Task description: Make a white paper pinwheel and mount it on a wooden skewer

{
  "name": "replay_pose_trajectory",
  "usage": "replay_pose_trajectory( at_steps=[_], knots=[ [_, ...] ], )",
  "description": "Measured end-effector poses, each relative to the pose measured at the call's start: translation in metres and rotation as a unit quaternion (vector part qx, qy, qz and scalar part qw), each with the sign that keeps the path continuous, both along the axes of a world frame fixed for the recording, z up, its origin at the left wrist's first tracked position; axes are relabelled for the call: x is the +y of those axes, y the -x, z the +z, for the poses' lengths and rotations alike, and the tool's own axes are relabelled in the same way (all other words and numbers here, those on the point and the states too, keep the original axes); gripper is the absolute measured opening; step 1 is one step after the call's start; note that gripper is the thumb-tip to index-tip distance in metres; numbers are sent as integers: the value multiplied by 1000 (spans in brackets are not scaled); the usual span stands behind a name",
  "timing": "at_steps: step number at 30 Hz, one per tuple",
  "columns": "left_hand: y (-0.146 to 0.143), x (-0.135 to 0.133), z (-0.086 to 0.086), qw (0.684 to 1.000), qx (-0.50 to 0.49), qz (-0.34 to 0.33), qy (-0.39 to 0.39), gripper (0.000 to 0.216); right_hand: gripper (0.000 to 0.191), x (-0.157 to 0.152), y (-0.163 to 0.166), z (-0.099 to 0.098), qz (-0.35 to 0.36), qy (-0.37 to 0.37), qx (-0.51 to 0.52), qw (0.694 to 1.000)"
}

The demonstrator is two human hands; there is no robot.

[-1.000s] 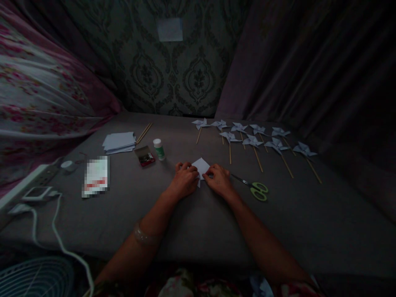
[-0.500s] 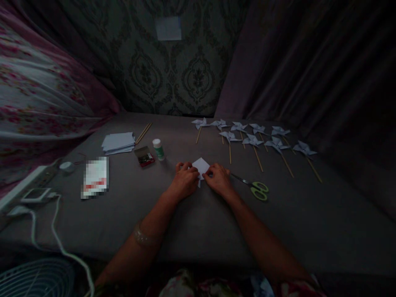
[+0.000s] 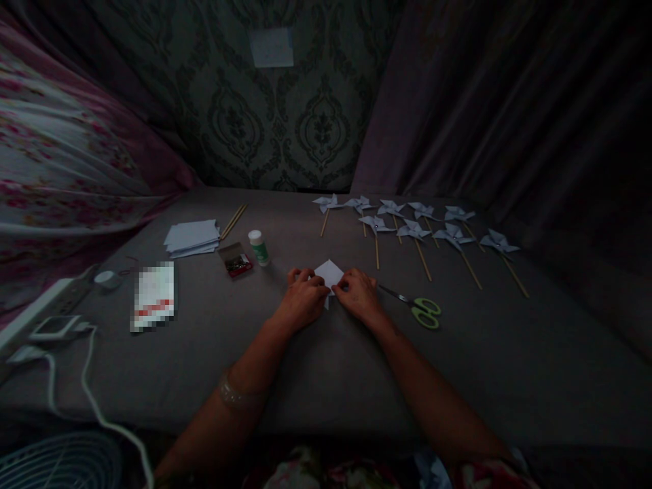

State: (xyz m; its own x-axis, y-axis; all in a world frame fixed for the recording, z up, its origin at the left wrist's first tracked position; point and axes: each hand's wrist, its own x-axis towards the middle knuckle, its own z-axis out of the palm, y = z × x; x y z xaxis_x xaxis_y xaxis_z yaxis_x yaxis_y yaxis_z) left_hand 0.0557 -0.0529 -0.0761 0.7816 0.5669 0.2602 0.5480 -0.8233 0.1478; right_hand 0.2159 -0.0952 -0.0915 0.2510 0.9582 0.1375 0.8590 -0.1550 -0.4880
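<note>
Nearest the camera, both forearms reach forward over the grey cloth-covered table (image 3: pixel 316 367), a clear beaded bangle (image 3: pixel 231 394) on the left wrist. The left hand (image 3: pixel 304 299) and right hand (image 3: pixel 360 297) sit side by side, knuckles up and fingers curled. Their thumbs and forefingers meet on the near corner of the small white folded paper square (image 3: pixel 330 273), pinching it and pressing it down. The paper lies flat on the cloth at mid-table, its far point showing beyond the fingers. How its near edges lie under the hands cannot be made out.

The work in hand looks like setting a crease. To do it well, the layers likely want lining up corner to corner before any pressure goes on. One hand can then pin the paper while the other runs a fingertip outward along the fold. The soft cloth gives underneath, so firm, slow strokes should serve better than a quick pinch.

Just right of the right hand lie the green-handled metal scissors (image 3: pixel 425 312), blades pointing towards it. Further back on the left stand a small white glue bottle (image 3: pixel 258 246) and an open red box of pins (image 3: pixel 235 260). Beyond those are a stack of white paper sheets (image 3: pixel 192 236) and thin wooden sticks (image 3: pixel 234 219). Furthest back on the right lie rows of white paper pinwheels on sticks (image 3: pixel 415 231)
</note>
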Motion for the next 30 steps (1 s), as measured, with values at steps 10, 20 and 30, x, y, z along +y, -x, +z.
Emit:
replay_pose_trajectory(
  at_steps=[10,20,30],
  knots=[
    [-1,-2,0,1000,0,7,3,25,15,0,1,3,1,14,-10,1000],
    [-2,-3,1,1000,10,6,6,26,15,1,2,6,-3,29,-26,999],
    [-3,-6,3,1000,14,16,4,29,18,-11,3,11,16,-26,-19,999]
  ],
)
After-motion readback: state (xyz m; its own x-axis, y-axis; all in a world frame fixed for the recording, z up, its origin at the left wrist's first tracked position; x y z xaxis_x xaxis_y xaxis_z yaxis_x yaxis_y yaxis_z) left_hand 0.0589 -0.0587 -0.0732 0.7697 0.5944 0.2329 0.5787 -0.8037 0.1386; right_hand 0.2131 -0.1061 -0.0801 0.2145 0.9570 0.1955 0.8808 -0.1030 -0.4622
